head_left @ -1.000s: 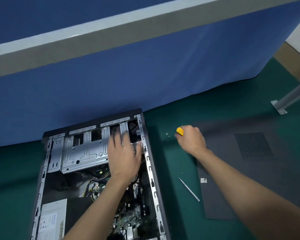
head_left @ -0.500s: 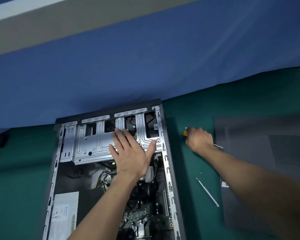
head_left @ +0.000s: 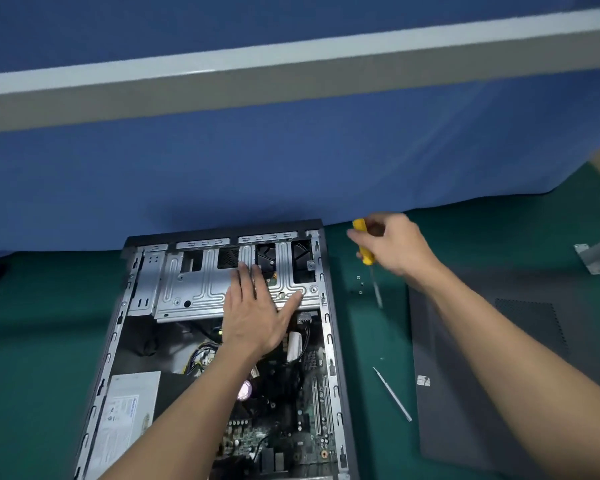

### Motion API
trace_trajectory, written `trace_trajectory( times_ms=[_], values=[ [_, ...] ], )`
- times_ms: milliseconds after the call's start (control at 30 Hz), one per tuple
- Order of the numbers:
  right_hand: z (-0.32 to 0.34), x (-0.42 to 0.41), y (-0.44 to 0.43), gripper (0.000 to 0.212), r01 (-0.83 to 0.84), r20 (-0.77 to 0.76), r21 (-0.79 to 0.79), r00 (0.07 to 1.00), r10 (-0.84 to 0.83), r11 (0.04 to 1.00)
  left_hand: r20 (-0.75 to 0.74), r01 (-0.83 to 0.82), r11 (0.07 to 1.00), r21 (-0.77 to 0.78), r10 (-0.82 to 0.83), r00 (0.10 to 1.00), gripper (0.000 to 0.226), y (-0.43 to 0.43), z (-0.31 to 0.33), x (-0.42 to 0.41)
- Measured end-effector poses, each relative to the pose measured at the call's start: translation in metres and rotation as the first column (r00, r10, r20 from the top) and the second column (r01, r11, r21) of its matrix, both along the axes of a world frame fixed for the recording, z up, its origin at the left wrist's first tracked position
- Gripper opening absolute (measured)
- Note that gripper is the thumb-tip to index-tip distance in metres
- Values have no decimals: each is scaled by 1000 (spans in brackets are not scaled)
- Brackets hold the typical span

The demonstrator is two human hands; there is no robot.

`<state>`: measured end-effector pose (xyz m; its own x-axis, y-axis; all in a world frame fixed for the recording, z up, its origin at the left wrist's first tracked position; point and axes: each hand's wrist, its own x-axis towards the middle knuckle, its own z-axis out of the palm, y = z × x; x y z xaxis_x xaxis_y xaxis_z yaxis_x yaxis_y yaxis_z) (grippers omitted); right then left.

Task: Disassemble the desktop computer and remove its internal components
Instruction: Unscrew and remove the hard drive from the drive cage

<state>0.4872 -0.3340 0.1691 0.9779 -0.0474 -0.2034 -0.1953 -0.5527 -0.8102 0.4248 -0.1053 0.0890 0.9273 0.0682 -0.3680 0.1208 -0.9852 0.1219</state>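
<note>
Right, the desktop computer case lies on its side on the green mat, open face up and far end close to the blue partition. Across that far end sits the silver drive cage, and your left hand is planted flat on its right half: fingers straight and close together, pointing away from you, thumb splayed out to the right along the cage's near edge. Nothing is gripped there; it's a palm-down press. Below the cage you can see bundled cables, the motherboard along the right side and the labelled power supply in the near-left corner, with your left forearm crossing over the board. Just past the case's right wall, your right hand is curled tight round the yellow-handled screwdriver, handle poking out above the fist and the shaft angling down toward the mat. A few small screws lie loose on the mat just beside that shaft. Nearer you on the mat rests a thin metal rod, between the case and the dark grey side panel, which lies flat with its vent mesh facing up, your right forearm passing over it. At the far right edge, a metal bracket foot stands on the mat.
</note>
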Motion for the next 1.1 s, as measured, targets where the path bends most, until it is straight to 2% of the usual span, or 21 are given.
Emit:
trace_trajectory(
  times_ms=[67, 167, 333, 433, 567, 833, 1100],
  values=[
    [22, -5, 14, 24, -9, 127, -69, 992, 18, 998, 16, 54, 998, -24, -54, 998, 91, 20, 3, -3],
    [39, -10, 40, 18, -65, 193, -7, 979, 65, 998, 13, 29, 999, -18, -29, 999, 84, 50, 7, -9],
    [40, -15, 83, 10, -192, 297, -17, 936, 189, 981, -133, 8, 996, -88, -20, 991, 79, 79, 12, -14],
    [34, -14, 105, 12, -238, 293, -72, 923, 249, 969, -232, -13, 988, -155, -24, 972, 72, 83, 17, -6],
    [27, -10, 124, 12, -278, 309, -148, 899, 311, 949, -288, -23, 980, -200, -36, 957, 71, 85, 20, -2],
    [22, 2, 137, 8, -313, 247, -254, 894, 374, 915, -335, -36, 977, -212, -37, 941, 71, 83, 25, -1],
    [17, 8, 139, 9, -300, 256, -271, 893, 369, 915, -348, -42, 974, -221, -38, 937, 72, 83, 26, 0]
  ],
)
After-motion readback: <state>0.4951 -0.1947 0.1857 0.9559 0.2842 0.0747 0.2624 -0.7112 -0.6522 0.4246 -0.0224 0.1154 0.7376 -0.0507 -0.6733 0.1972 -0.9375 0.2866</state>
